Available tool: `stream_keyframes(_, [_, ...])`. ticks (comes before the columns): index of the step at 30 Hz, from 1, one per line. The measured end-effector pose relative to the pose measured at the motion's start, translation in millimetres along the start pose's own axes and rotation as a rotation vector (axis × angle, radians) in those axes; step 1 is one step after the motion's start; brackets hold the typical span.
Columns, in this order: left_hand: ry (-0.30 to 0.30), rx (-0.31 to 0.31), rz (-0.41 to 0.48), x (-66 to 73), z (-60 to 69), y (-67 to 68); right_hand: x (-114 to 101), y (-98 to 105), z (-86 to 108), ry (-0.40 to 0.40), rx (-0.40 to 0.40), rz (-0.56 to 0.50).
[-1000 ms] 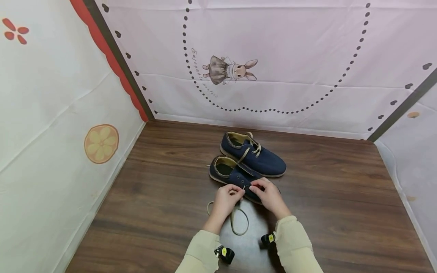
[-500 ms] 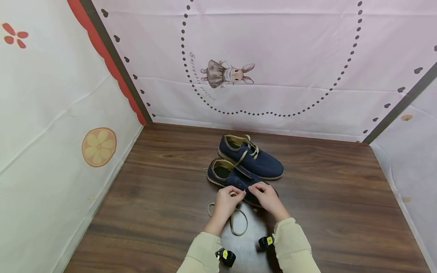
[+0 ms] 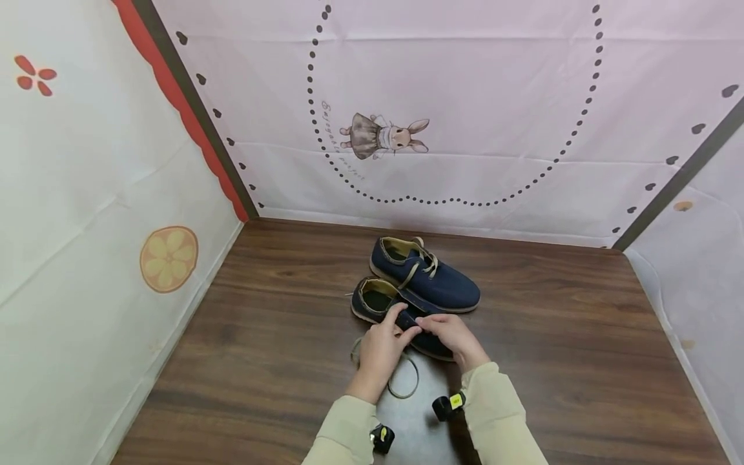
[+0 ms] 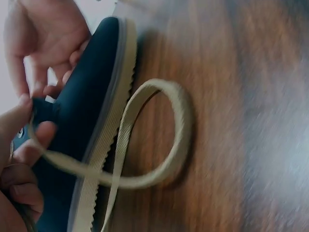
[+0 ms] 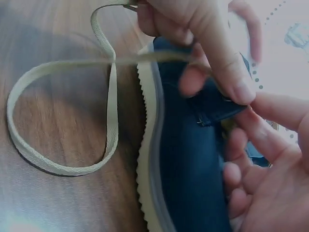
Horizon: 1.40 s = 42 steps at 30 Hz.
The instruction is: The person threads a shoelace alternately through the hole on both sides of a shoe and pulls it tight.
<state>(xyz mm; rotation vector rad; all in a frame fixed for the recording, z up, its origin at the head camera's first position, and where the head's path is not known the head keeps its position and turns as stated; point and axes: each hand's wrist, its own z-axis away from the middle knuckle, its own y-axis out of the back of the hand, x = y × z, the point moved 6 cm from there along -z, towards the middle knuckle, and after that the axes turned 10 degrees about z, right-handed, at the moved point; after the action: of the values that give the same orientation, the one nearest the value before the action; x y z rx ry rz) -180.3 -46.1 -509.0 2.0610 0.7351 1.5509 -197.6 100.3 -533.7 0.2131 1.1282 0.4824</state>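
Left hand: the left hand grips the eyelet flap, thumb on its upper face, with the lace running in under the thumb.
Right hand: the right hand pinches the same flap's edge, its fingertips close against the left thumb – whether it also holds the lace's tip is hidden.
Lace: the flat cream lace drops from the left hand and makes a loose loop beside the sole.
Near shoe: the near navy shoe stands upright beneath both hands, toe toward the right of the head view.
Far shoe: the far navy shoe stands just beyond it, toe the same way, cream lacing through its front.
Wrists: cream sleeves, a small black device at each.
Surface: dark wood – brown, with a pale sheen below the hands.
Back wall: pinkish sheet with a printed rabbit.
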Motion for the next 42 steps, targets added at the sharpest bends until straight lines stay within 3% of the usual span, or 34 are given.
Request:
stream_keyframes(3, [-0.003,-0.043,-0.09,-2.9,-1.1,1.9,0,-1,-0.1,0.033,0.05,-0.056])
stream_keyframes(7, [0.022,-0.073,-0.135,-6.6,-2.9,2.4,-10,4,1.6,0.091,0.094,-0.198])
stream_keyframes(10, [0.036,-0.079,-0.122,-8.8,-2.3,1.8,-25,12,5.0,0.154,0.11,-0.259])
stream_keyframes(14, [0.045,-0.076,-0.09,-9.8,-1.5,1.9,-49,23,13.9,0.249,0.162,-0.223])
stream_keyframes(19, [0.068,-0.091,-0.068,-10.5,-1.1,1.8,-70,35,28.7,0.324,0.222,-0.252])
stream_keyframes(26, [0.083,-0.098,-0.075,-11.9,-1.7,1.2,-99,47,49.9,0.443,0.214,-0.334])
stream_keyframes(30, [0.083,-0.108,-0.074,-11.9,-1.9,0.3,-120,52,64.7,0.595,0.263,-0.227])
stream_keyframes(33, [0.082,-0.115,-0.064,-12.0,-1.7,-0.2,-137,54,80.2,0.792,0.332,-0.134])
stream_keyframes(36, [0.081,-0.121,-0.057,-12.2,-1.3,-0.5,-148,55,96.2,1.01,0.397,-0.144])
stream_keyframes(38, [0.082,-0.118,-0.063,-12.6,-1.3,0.0,-149,54,99.1,1.085,0.414,-0.185])
stream_keyframes(40, [0.082,-0.114,-0.062,-12.4,-1.3,-0.2,-143,50,90.9,1.056,0.337,-0.259])
stream_keyframes(42, [0.073,-0.103,-0.066,-11.4,-1.5,-1.0,-129,41,73.1,0.913,0.181,-0.337])
